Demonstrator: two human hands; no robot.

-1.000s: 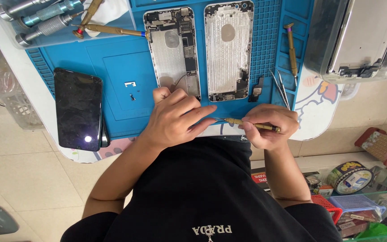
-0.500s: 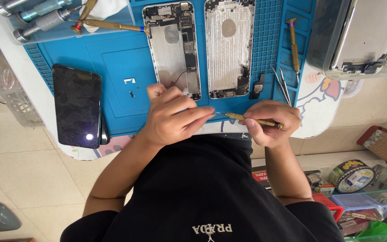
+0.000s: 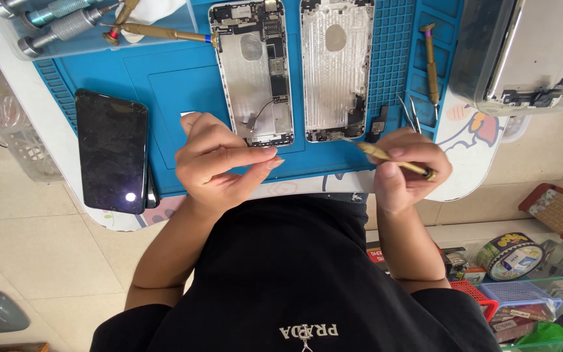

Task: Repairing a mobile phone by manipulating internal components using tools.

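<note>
Right now my right hand (image 3: 404, 166) grips a brass screwdriver (image 3: 395, 160), tip toward the lower edge of the right phone shell (image 3: 335, 68). My left hand (image 3: 219, 163) pinches fingertips together, contents unseen. Both opened shells lie stripped upper centre; reassembly remains.

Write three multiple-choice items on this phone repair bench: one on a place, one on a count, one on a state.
1. Where does the dark phone lie?
A. on the mat's left edge
B. between the two shells
C. on the floor

2. How many opened phone shells lie side by side on the blue mat?
A. one
B. two
C. four

3. What is the right hand doing?
A. resting empty
B. gripping a gold screwdriver
C. holding tweezers

Answers:
1 A, it lies left of the left hand.
2 B, a left shell and a right shell.
3 B, the fingers close round the shaft.
</note>
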